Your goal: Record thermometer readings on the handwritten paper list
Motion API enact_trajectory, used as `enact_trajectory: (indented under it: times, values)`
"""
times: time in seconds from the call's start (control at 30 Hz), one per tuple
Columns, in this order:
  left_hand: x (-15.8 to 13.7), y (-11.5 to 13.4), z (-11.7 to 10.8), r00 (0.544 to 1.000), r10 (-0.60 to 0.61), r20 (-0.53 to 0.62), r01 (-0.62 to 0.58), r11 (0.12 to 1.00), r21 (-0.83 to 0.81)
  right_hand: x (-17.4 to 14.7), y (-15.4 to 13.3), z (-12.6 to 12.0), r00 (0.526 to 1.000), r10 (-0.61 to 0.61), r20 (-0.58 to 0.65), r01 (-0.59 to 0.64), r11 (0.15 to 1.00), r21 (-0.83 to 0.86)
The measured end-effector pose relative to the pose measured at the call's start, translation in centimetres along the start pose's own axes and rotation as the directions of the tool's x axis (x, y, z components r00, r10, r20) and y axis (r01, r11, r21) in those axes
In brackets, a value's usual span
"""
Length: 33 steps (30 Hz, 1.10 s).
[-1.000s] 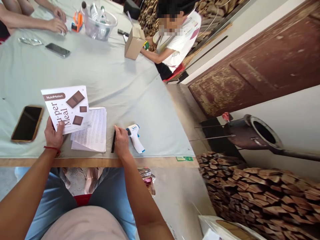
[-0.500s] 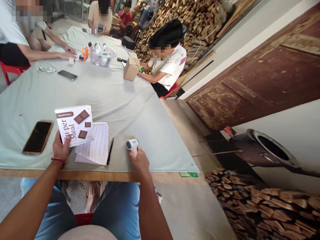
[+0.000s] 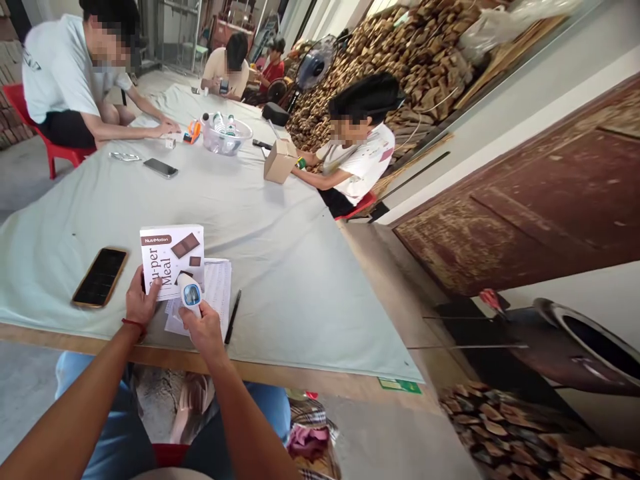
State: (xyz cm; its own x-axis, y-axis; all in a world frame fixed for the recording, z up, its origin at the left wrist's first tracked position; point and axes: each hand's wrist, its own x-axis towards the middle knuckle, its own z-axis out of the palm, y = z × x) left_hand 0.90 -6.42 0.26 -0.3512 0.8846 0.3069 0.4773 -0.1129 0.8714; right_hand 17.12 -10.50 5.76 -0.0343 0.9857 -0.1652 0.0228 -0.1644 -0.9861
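Observation:
My left hand (image 3: pixel 141 298) grips the lower left edge of a white box (image 3: pixel 165 257) printed "NutriMotion" with brown squares, its front tilted toward me. Wrapped round the handle of a white and blue infrared thermometer (image 3: pixel 191 291), my right hand (image 3: pixel 205 327) holds it just in front of the box's lower right part. From this angle I cannot tell whether thermometer and box touch. Under both lie sheets of written paper (image 3: pixel 219 293), partly covered. A black pen (image 3: pixel 233 317) rests right of the papers, and a phone in a brown case (image 3: pixel 100 277) lies to the left.
Farther up the cloth-covered table (image 3: pixel 310 300) are a grey phone (image 3: pixel 161 167), a clear basin (image 3: pixel 240 137) with bottles, an orange object (image 3: pixel 192 131) and a cardboard box (image 3: pixel 280 161). Several people sit around it. Stacked firewood (image 3: pixel 500 427) and a dark metal vessel (image 3: pixel 555 340) stand at the right.
My right hand has brought the thermometer leftward from beside the pen to the front of the box. My left hand keeps its hold. The whole view has shifted slightly.

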Motion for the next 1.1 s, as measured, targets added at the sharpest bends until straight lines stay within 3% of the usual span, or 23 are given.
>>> enact_trajectory:
  times: [0.13, 0.4, 1.1]
  values:
    - [0.0, 0.0, 0.0, 1.000, -0.021, -0.003, 0.021, 1.000, 0.001, 0.6, 1.0, 0.7, 0.999, 0.035, -0.009, -0.035, 0.999, 0.001]
    - [-0.1, 0.1, 0.0, 1.000, -0.018, 0.003, 0.018, 1.000, -0.016, 0.6, 1.9, 1.1, 0.999, -0.012, -0.032, 0.011, 1.000, -0.030]
    - [0.0, -0.1, 0.2, 1.000, 0.018, -0.016, -0.018, 1.000, -0.006, 0.6, 1.4, 1.2, 0.998, 0.057, -0.024, -0.056, 0.998, 0.031]
